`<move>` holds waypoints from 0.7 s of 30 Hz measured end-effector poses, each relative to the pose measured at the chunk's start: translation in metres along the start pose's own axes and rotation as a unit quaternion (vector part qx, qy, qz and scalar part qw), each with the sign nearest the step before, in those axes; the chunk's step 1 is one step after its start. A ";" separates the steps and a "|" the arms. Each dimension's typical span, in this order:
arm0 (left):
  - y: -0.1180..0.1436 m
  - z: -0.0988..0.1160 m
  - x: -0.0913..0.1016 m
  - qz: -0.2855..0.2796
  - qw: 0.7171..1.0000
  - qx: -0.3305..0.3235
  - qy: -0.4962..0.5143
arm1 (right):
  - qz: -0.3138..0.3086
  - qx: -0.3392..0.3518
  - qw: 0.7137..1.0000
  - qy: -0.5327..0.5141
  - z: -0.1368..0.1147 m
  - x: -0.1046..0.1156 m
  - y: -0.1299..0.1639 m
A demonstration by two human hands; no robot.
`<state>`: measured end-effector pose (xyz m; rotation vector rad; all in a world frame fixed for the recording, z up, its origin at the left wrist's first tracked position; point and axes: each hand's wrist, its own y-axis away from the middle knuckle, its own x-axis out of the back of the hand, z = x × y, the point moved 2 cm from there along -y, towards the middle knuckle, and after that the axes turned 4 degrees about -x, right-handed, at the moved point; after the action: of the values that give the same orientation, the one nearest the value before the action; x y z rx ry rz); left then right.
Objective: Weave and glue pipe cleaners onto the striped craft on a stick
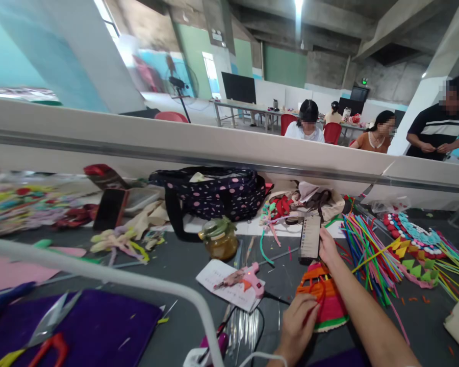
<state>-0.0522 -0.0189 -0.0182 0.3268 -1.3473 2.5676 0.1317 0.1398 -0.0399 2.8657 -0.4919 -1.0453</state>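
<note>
My right hand (328, 245) reaches over the table and grips the right edge of a phone (310, 237), whose lit screen shows a list. Nearer to me, my left hand (299, 317) is closed, thumb and fingertips together, on a fuzzy craft piece (331, 310) banded in orange, pink and green. An orange strand loops up by those fingertips. Part of the piece is hidden behind my left hand and right forearm. To the left, a pink hot glue gun (248, 279) lies on a sheet of paper (206, 272) with writing.
Bundled pipe cleaners (371, 255) and a beaded collar-like piece (413, 229) lie at right. Behind are a dotted bag (218, 191) and a glass jar (220, 242). Scissors (49, 326) rest on purple felt (110, 321). A white tube (137, 270) crosses the left foreground. People sit beyond the partition (214, 142).
</note>
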 end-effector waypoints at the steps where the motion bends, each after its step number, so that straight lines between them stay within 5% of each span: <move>1: 0.000 0.000 0.000 0.005 1.000 -0.002 0.001 | 0.000 0.005 1.000 0.005 0.003 -0.002 -0.007; 13: 0.001 -0.002 0.003 0.009 0.999 -0.007 0.030 | 0.032 0.055 0.994 0.089 0.026 -0.010 -0.073; 21: 0.000 0.000 0.005 0.010 0.999 0.013 0.038 | 0.017 0.086 0.960 0.265 0.017 -0.014 -0.087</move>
<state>-0.0572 -0.0181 -0.0164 0.2200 -1.2982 2.5872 0.1354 0.2271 -0.0577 3.0901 -0.6014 -0.2040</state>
